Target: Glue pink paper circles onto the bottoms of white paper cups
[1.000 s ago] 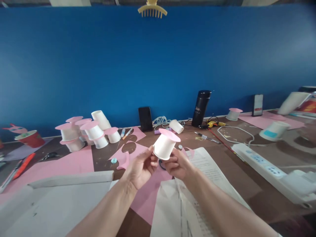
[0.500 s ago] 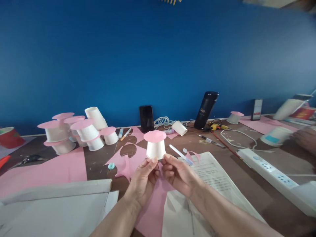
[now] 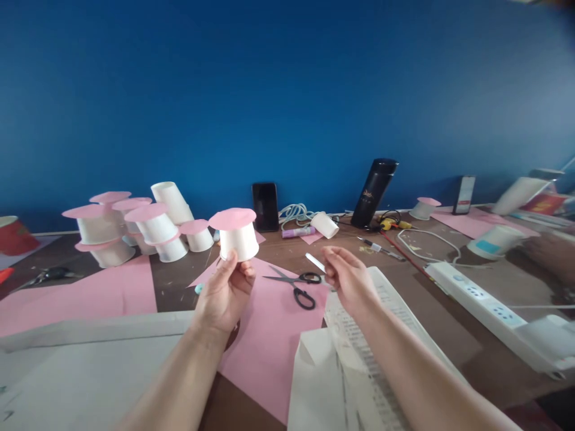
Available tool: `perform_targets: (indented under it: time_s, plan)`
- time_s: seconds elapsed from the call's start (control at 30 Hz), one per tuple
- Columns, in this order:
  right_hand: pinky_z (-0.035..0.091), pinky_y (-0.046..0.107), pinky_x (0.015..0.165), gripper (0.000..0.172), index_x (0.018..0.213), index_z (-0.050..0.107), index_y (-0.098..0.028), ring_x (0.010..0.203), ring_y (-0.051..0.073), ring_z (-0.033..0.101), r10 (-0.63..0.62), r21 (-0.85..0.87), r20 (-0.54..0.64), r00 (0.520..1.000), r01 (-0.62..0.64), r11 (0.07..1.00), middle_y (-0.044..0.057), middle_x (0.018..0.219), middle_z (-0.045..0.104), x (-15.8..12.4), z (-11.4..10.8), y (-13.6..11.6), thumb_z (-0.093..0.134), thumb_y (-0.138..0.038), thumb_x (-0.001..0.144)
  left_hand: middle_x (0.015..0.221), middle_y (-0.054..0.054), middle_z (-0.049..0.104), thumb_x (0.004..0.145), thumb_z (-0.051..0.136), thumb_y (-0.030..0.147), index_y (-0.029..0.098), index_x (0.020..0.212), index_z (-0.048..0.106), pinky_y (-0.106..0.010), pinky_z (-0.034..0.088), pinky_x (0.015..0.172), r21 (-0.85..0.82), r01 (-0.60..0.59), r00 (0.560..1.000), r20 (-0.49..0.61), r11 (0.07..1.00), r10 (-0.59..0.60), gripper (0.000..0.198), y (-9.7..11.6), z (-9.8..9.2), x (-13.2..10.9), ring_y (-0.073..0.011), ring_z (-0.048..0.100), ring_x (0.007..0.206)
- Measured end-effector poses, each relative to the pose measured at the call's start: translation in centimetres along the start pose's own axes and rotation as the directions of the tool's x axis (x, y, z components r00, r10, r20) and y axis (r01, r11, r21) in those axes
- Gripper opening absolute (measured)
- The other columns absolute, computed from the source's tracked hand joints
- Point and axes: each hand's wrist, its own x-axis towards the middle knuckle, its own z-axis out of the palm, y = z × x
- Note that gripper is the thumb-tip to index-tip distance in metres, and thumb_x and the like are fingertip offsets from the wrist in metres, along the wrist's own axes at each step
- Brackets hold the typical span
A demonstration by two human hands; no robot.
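Note:
My left hand (image 3: 228, 293) grips a short white paper cup (image 3: 239, 242) by its lower edge, thumb in front. A pink paper disc (image 3: 232, 218) lies across the cup's top and juts past its sides. To the right, my right hand (image 3: 350, 276) is raised with its fingertips pinched together; whatever is in them, if anything, I cannot make out. Just left of those fingers shows one end of a white stick-like tool (image 3: 315, 262), the rest hidden behind the hand. Black-handled scissors (image 3: 297, 286) lie spread on a pink paper sheet (image 3: 274, 341) between my hands.
Several disc-topped cups (image 3: 105, 230) are stacked at left. Behind stand a phone (image 3: 265, 206) and black flask (image 3: 374, 194); a cup (image 3: 324, 225) lies tipped nearby. At right are a craft knife (image 3: 381, 248), a power strip (image 3: 485, 314) and another person's hand (image 3: 554, 257).
My right hand has let go of the cup and moved right. My left hand has carried the cup left and slightly up. The scissors now show between my hands.

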Motion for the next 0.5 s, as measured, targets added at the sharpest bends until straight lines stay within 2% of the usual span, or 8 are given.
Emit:
perform_targets:
  time_s: [0.07,0.13,0.2,0.27,0.33,0.4,0.5]
  plan:
    - [0.026,0.020,0.040,0.024,0.080,0.061,-0.018,0.044,0.007,0.036,-0.127,-0.152,-0.063,0.990,0.116,0.982,-0.006,0.055,0.046,0.6,-0.5,-0.2,0.067,-0.040,0.072,0.078,0.001,0.060,0.075,0.070,0.011,0.017,0.088,0.062,-0.016,0.051,0.058,0.006,0.020,1.000,-0.001,1.000,-0.020,0.016,0.3,-0.3,0.2,-0.0064,0.056,0.064]
    - [0.026,0.021,0.041,0.024,0.082,0.062,-0.018,0.043,0.008,0.035,-0.208,-0.262,-0.064,0.976,0.184,0.947,-0.006,0.051,0.044,0.8,-0.6,-0.1,0.063,-0.041,0.075,0.077,0.000,0.060,0.076,0.070,0.013,0.016,0.087,0.062,-0.017,0.052,0.057,0.018,0.037,0.999,-0.009,0.999,-0.037,0.014,0.1,-0.6,0.3,-0.0070,0.057,0.064]
    - [0.031,0.023,0.044,0.024,0.083,0.063,-0.018,0.046,0.010,0.041,-0.274,-0.336,-0.040,0.961,0.245,0.909,-0.004,0.054,0.049,0.8,-0.7,0.2,0.062,-0.042,0.075,0.074,0.000,0.060,0.077,0.069,0.015,0.016,0.088,0.063,-0.017,0.052,0.056,0.025,0.045,0.999,-0.016,0.999,-0.044,0.012,-0.2,-0.7,0.3,-0.0072,0.058,0.063]
    - [0.040,0.025,0.053,0.025,0.086,0.064,-0.018,0.056,0.013,0.051,-0.378,-0.461,-0.014,0.926,0.330,0.824,0.000,0.065,0.060,0.9,-0.8,0.4,0.059,-0.041,0.078,0.074,0.001,0.061,0.077,0.070,0.015,0.016,0.089,0.063,-0.016,0.052,0.055,0.025,0.045,0.999,-0.028,0.999,-0.044,0.013,-0.4,-0.8,0.3,-0.0073,0.058,0.062]
    - [0.045,0.029,0.066,0.025,0.090,0.065,-0.018,0.070,0.017,0.059,-0.469,-0.628,0.027,0.883,0.381,0.679,0.005,0.080,0.067,1.4,-1.1,0.6,0.052,-0.038,0.083,0.075,0.000,0.062,0.077,0.070,0.014,0.015,0.089,0.063,-0.016,0.052,0.055,0.025,0.046,0.998,-0.053,0.999,-0.045,0.013,-0.5,-0.8,0.4,-0.0071,0.059,0.062]
    - [0.046,0.031,0.074,0.023,0.092,0.066,-0.018,0.079,0.020,0.062,-0.461,-0.730,0.076,0.884,0.364,0.579,0.006,0.088,0.069,1.9,-1.4,0.5,0.048,-0.031,0.083,0.074,0.000,0.062,0.078,0.069,0.013,0.014,0.087,0.063,-0.016,0.052,0.054,0.027,0.060,0.995,-0.083,0.998,-0.057,0.012,-0.6,-0.8,0.4,-0.0070,0.058,0.061]
    - [0.046,0.032,0.077,0.020,0.091,0.067,-0.020,0.082,0.020,0.063,-0.394,-0.762,0.152,0.906,0.361,0.537,0.004,0.092,0.070,2.1,-1.3,0.3,0.053,-0.025,0.078,0.071,-0.001,0.060,0.079,0.067,0.013,0.013,0.085,0.063,-0.016,0.052,0.054,0.025,0.092,0.990,-0.108,0.995,-0.088,0.007,-0.7,-0.7,0.3,-0.0070,0.058,0.060]
